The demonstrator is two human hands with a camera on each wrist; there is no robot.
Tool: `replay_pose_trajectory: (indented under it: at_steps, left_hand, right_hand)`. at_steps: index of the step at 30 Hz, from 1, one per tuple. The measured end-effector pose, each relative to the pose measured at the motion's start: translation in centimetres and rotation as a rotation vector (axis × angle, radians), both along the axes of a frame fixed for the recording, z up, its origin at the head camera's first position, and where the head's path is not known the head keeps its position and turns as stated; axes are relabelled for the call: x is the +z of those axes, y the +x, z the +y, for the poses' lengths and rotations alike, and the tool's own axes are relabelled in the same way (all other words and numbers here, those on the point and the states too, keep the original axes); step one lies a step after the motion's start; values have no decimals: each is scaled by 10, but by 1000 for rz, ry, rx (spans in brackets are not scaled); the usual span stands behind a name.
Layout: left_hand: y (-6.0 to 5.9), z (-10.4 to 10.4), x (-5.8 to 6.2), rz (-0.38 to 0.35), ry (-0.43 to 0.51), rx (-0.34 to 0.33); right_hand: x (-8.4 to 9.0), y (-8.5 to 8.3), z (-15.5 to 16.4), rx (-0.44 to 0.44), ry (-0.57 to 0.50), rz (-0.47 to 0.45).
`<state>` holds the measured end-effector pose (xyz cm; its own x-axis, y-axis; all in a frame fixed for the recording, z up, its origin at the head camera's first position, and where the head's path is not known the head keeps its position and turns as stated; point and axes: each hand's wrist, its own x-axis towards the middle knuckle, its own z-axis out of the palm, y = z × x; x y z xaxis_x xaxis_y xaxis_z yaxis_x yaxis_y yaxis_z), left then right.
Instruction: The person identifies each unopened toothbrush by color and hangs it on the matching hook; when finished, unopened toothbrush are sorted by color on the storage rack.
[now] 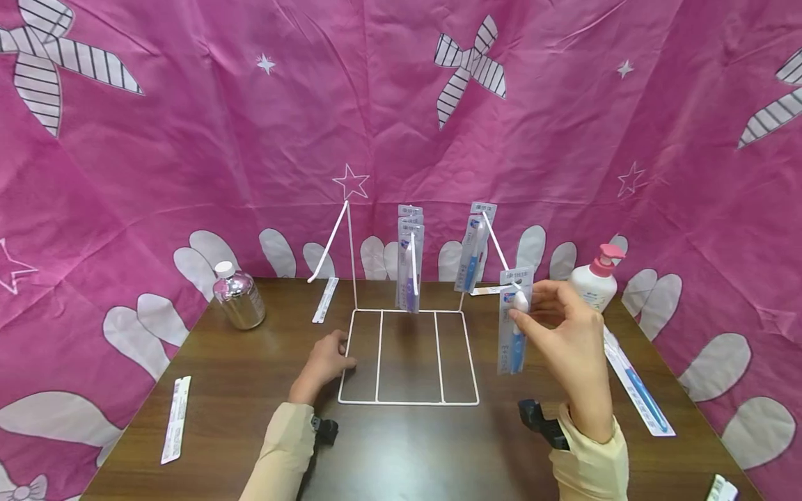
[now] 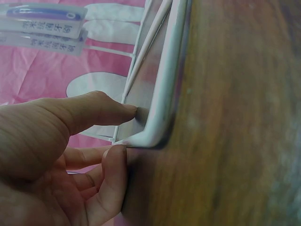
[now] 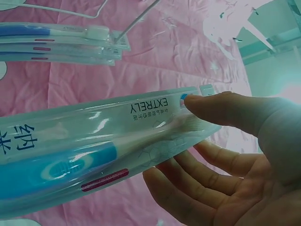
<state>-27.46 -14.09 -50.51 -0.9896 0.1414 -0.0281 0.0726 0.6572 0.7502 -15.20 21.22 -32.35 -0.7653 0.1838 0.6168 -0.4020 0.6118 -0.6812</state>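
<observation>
My right hand (image 1: 564, 334) pinches a blue packaged toothbrush (image 1: 517, 351) near its top, thumb in front and fingers behind. This pack hangs upright at the front end of the rack's right prong; whether the prong runs through its hole I cannot tell. More blue toothbrush packs (image 1: 470, 261) hang further back on that prong. Several purple toothbrush packs (image 1: 409, 278) hang from the middle prong, and the left prong (image 1: 328, 240) is bare. My left hand (image 1: 326, 360) holds the left side of the white wire rack's (image 1: 410, 403) base, thumb inside the frame (image 2: 162, 108), fingers outside.
A silver bottle with a white cap (image 1: 241, 299) stands at the back left, a pink-topped pump bottle (image 1: 594, 282) at the back right. Flat toothbrush packs lie at the left (image 1: 176, 419), behind the rack (image 1: 325, 300) and at the right (image 1: 642, 390). A pink curtain (image 1: 401, 104) hangs behind.
</observation>
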Motion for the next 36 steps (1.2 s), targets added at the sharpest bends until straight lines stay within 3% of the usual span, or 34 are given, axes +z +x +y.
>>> replay_pose_trajectory:
  at_steps: [10,19,36]
  left_hand:
    - [1,-10,5,-11,-41,-13]
    - [-5,-10,7,-3,-38,-21]
    - [-9,-2,6,-63,-24,-24]
  right_hand:
    - [-15,-20,-9,20,-67,-36]
    - [-18,-53,-10,2,-109,49]
    - [-20,-109,-5,24,-72,155]
